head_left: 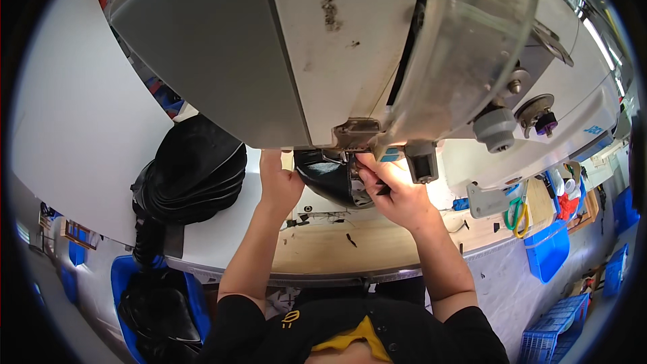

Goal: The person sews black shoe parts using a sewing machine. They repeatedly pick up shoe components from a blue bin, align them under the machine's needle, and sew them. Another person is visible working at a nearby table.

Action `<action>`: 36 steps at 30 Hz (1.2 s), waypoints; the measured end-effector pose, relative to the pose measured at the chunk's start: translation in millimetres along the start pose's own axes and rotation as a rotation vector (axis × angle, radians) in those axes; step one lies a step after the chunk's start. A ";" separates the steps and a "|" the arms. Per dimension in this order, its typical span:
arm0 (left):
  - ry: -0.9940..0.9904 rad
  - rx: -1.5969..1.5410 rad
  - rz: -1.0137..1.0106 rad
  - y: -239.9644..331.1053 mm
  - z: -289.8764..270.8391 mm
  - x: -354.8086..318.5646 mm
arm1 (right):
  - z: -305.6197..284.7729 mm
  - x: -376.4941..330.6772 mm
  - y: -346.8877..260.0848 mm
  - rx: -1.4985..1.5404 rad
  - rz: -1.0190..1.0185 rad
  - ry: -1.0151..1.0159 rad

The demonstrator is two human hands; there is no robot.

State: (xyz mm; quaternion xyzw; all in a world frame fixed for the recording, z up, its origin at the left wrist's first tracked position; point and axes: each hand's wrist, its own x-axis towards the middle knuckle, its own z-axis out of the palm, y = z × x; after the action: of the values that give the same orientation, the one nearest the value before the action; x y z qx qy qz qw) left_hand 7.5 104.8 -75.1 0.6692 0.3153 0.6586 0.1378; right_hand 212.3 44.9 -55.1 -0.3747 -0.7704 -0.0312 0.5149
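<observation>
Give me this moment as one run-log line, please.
left hand on black piece | right hand fingers pinch piece under sewing machine | black stack at left

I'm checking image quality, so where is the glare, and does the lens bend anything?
Head view: a bright lamp glow washes out the area beside the right hand; the table edge curves from fisheye distortion; corners are black; the left hand and black piece sit in the machine's shadow.

white table (81, 128) | on it: black leather stack (192, 172), sewing machine (377, 47), scissors (517, 217)
</observation>
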 end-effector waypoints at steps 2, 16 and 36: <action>-0.169 0.088 0.138 -6.6 -6.2 6.0 | -2.7 3.3 -3.0 -0.016 -0.013 0.001; -0.328 -0.013 0.321 -4.8 -5.8 33.6 | -3.4 6.9 -6.7 -0.111 -0.079 0.011; -0.465 0.419 0.494 73.4 -17.2 -4.8 | -72.5 -0.8 -34.0 -0.218 -0.091 -0.231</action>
State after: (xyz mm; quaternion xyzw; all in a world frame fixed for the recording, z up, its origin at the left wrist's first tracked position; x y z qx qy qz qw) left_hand 8.8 41.9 -33.3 0.8698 0.2330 0.4241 -0.0966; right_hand 247.5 -11.4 -10.3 -0.3943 -0.8326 -0.0945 0.3773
